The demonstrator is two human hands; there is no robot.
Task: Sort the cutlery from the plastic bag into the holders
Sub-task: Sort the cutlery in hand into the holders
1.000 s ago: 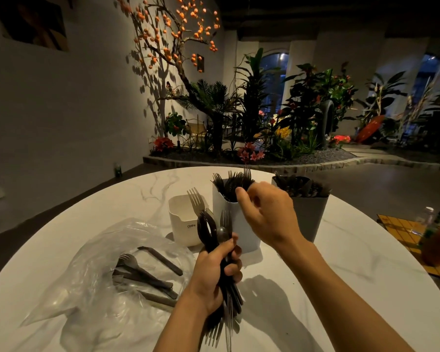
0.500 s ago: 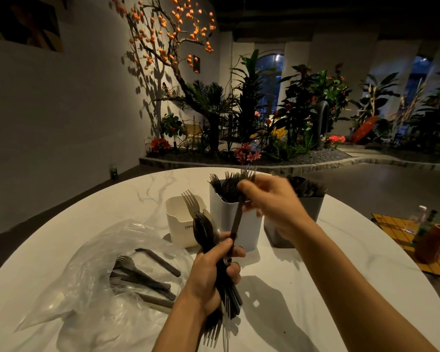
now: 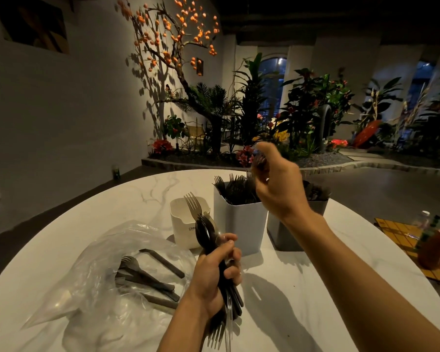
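while perhaps upright, blurred fork (image 3: 259, 162)

Dim room, warm spot on the orange-fruit tree (image 3: 173, 47) at 12 o'clock throws branch shadows on the wall. Table (image 3: 302, 275) lit from above w/ hard arm shadows at 6 o'clock. Right hand (image 3: 277, 184) motion-blurred, esp. fingertips. Ceiling at 1 o'clock near black. Wide-angle bend at edges; bg plants soft, noisy.
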